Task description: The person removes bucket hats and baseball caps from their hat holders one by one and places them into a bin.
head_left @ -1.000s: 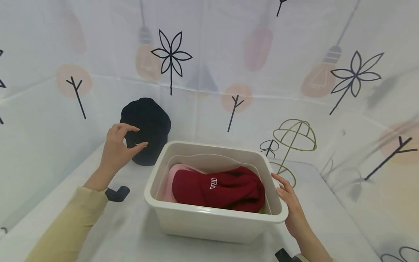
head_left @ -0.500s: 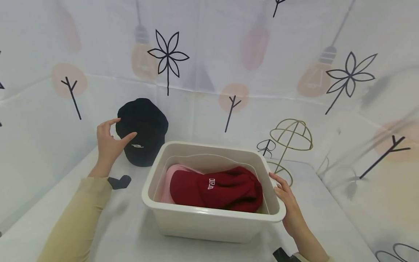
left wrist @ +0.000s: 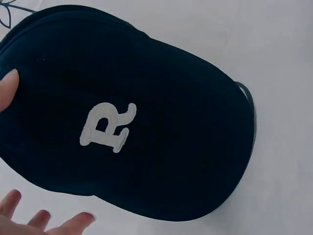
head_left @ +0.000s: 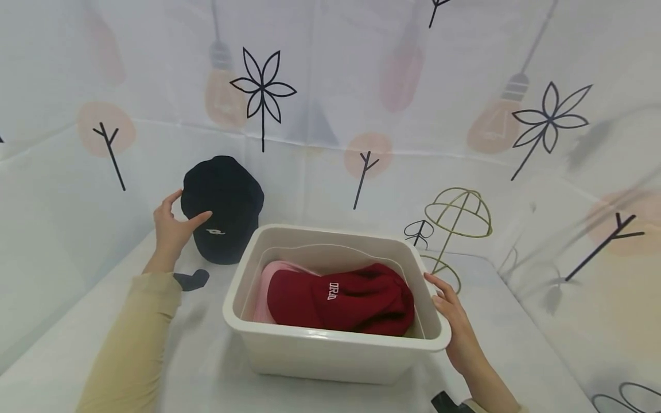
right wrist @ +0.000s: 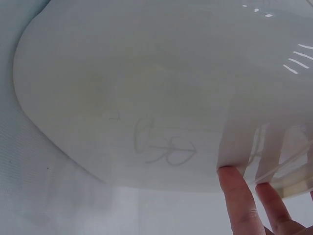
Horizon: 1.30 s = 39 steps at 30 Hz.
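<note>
A black cap with a white letter R stands upright at the back left of the table. My left hand reaches around its left side with fingers spread; the thumb tip touches the crown, and the other fingers hover by the brim. My right hand lies flat against the right wall of a cream plastic tub, its straight fingers pressed to the wall. Inside the tub a dark red cap lies over a pink cap.
An empty olive wire hat stand rises behind the tub's right corner. A white cloth printed with trees, flowers and bulbs covers the table and the walls close behind and at both sides.
My left hand has slid left and slightly down, from in front of the black cap to its left side. The right hand stays on the tub wall.
</note>
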Available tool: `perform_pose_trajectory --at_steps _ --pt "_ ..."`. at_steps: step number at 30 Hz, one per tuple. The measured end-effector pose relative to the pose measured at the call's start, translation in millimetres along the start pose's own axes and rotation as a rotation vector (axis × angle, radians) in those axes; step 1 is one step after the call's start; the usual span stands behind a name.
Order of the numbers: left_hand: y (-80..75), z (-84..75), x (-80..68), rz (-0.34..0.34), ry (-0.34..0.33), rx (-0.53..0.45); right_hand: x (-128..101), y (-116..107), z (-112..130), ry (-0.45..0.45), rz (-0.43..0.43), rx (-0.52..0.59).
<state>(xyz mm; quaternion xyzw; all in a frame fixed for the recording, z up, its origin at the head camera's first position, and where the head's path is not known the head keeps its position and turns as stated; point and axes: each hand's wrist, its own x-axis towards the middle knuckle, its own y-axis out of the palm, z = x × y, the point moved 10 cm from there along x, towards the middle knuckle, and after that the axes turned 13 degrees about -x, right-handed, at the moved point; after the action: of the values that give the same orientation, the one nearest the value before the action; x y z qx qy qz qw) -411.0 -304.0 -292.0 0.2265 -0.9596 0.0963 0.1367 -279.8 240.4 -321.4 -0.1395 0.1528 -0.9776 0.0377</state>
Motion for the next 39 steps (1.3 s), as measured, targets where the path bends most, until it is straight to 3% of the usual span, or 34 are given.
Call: perform_pose_trajectory --at_steps 7,13,20,25,31,39 --pt "9.7 11.3 2.6 0.032 -0.063 -0.117 1 0 -2 0.014 -0.001 -0.003" --pt "9.7 18.1 -1.2 -0.045 -0.161 -0.283 1 2 -1 0.010 -0.002 -0.006" --pt "5.4 14.6 -0.6 -0.122 -0.186 -0.455 -1 3 -1 0.008 0.002 -0.007" --pt "5.0 3.7 -3.6 -0.147 -0.201 -0.529 0 2 0 0.004 -0.002 -0.007" --pt "-0.3 -21.4 -6.2 -0.151 -0.204 -0.548 0 2 -1 0.015 0.001 -0.005" --pt "-10.8 -54.2 -6.4 -0.125 -0.153 -0.574 0 1 -2 0.021 -0.006 -0.005"
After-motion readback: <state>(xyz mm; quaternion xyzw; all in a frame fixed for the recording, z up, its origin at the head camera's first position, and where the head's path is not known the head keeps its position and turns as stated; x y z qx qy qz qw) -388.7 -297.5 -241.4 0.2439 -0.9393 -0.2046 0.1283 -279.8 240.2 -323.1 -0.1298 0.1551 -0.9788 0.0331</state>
